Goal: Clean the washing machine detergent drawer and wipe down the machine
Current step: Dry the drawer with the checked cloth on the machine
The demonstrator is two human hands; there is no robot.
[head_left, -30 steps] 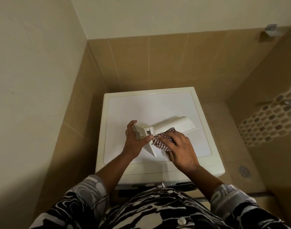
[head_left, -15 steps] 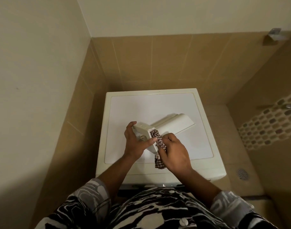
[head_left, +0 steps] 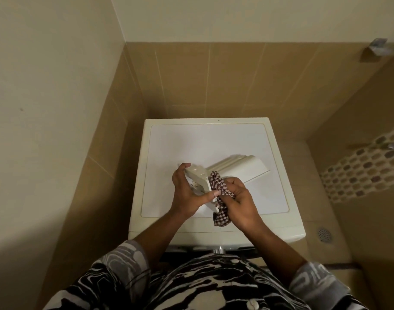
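My right hand (head_left: 240,202) clutches the checked cloth (head_left: 220,189) against the near end of the detergent drawer (head_left: 243,167), gripped just beside it by my left hand (head_left: 187,193), its long axis running far-right over the washing machine (head_left: 191,142).

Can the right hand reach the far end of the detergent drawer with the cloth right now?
Probably yes. The right hand holds the checked cloth against the detergent drawer, whose far end lies just beyond with nothing between. The left hand grips only the near end.
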